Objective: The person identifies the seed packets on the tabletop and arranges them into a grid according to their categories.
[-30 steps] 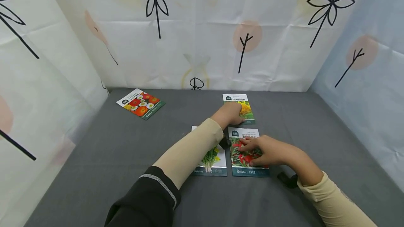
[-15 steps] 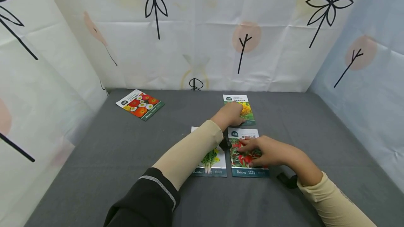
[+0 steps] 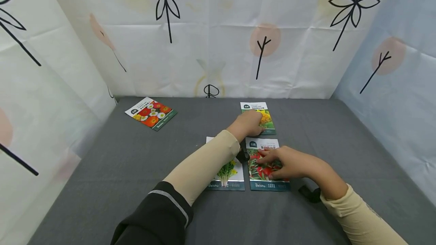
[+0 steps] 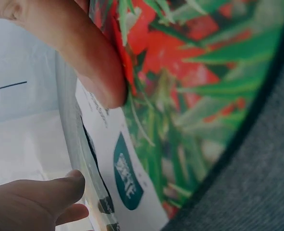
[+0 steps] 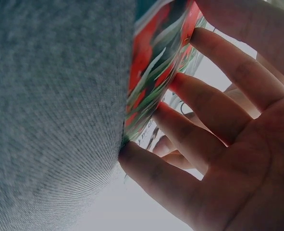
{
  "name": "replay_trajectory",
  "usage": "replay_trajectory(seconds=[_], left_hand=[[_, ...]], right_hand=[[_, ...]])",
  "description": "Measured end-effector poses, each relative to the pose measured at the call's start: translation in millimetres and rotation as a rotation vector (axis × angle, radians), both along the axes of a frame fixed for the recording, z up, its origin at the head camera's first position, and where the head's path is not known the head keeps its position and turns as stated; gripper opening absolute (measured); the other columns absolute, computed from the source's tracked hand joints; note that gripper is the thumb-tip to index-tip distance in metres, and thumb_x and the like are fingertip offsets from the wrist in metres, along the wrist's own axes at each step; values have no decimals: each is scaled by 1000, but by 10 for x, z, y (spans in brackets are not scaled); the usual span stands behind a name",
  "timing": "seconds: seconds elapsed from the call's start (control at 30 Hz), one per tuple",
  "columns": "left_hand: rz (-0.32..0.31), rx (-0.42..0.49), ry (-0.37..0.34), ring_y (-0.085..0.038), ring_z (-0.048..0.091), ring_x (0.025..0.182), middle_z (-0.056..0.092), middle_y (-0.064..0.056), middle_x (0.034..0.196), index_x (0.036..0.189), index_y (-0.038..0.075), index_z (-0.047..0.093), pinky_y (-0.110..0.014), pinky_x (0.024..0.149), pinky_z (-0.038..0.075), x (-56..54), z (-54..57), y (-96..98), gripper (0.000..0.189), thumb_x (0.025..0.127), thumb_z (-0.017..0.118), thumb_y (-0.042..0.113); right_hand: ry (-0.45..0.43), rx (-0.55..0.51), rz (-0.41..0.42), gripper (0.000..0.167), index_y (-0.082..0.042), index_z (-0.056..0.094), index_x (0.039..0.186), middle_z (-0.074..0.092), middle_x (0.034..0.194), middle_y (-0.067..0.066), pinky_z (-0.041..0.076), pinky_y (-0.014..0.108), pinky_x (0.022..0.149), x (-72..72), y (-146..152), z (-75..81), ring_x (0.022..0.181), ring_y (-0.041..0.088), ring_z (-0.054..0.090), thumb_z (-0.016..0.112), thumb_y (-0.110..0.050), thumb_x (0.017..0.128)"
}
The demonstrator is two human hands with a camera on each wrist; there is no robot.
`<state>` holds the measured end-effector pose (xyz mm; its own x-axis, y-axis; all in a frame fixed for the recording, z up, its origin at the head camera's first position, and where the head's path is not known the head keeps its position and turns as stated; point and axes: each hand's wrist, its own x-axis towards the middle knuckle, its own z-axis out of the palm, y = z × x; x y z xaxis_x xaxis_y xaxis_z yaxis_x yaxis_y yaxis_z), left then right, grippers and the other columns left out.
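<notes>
My left hand [image 3: 250,123] reaches to the back packet, a seed packet with yellow flowers [image 3: 267,118], and rests on its left part. Nearer me lies a seed packet with red flowers [image 3: 253,169], flat on the cloth. My right hand [image 3: 289,162] touches it from the right, fingers spread; in the right wrist view the fingertips [image 5: 178,82] meet its printed face. The left wrist view shows the red-flower packet close up with a right-hand finger [image 4: 101,72] on it, and the left hand [image 4: 41,199] beyond. My left forearm partly hides a packet with a leafy green plant [image 3: 227,175].
A seed packet with red, orange and white flowers [image 3: 153,114] lies tilted at the back left of the grey cloth [image 3: 136,162]. White patterned curtains [image 3: 218,29] close off the back and both sides.
</notes>
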<state>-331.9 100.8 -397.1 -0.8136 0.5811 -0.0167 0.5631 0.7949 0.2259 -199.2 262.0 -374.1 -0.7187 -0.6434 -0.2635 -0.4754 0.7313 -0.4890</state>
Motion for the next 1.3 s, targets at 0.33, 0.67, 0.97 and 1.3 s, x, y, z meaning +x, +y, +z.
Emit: replay_trajectory(seconds=[0.33, 0.67, 0.97, 1.3], left_hand=[[-8, -23, 19, -18, 65, 102, 70, -2, 119, 124, 16, 71, -38, 84, 58, 61, 34, -29, 35, 106, 63, 44], [-8, -16, 10, -22, 67, 116, 66, -6, 136, 132, 16, 69, -43, 91, 60, 137, 99, -124, 42, 106, 61, 48], [-4, 65, -21, -27, 64, 129, 61, -9, 147, 148, 12, 62, -45, 102, 58, 119, 112, -305, 53, 106, 63, 44], [25, 119, -32, -29, 59, 137, 59, -9, 150, 150, 12, 60, -47, 108, 55, 97, 116, -507, 53, 106, 63, 43]], right_hand=[[-2, 6, -2, 49, -16, 72, 139, 48, 163, 17, 58, 46, 101, -16, -9, -9, 152, 42, 45, 83, -16, 91], [-11, 20, -12, 49, -17, 72, 139, 48, 163, 16, 57, 48, 102, -17, -28, -6, 154, 43, 42, 83, -15, 91], [-10, 30, -21, 49, -19, 73, 139, 48, 164, 14, 52, 57, 110, -12, -29, 8, 155, 43, 40, 82, -16, 92], [0, 47, -34, 49, -20, 73, 138, 50, 163, 14, 48, 60, 114, 8, -28, 7, 155, 43, 40, 84, -18, 91]])
